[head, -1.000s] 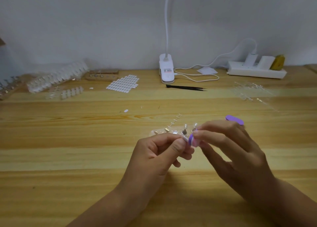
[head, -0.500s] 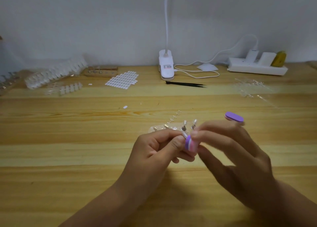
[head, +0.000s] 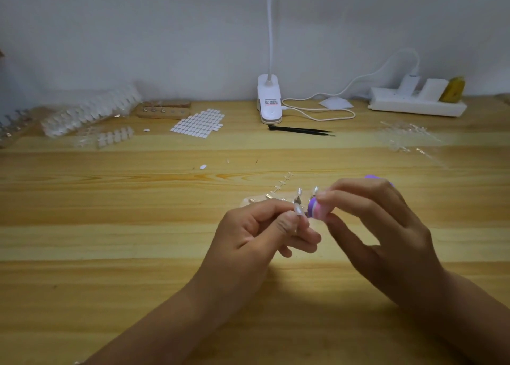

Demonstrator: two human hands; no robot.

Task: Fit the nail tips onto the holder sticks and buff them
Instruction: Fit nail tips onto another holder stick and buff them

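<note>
Pinching nail tip [head: 300, 214] w/ L hand [head: 256, 235], long axis pointing up-away; R hand [head: 380, 226] gripping buffer [head: 318, 210]. I'm reading buffer as sitting just right of tip, approx touching.

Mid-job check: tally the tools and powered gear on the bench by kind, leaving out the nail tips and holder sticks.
Purple buffer: 1
Black tweezers: 1
White clip lamp: 1
White power strip: 1
Total: 4

Dim, soft-focus view (edges bowed), faint shadows under forearms.
</note>
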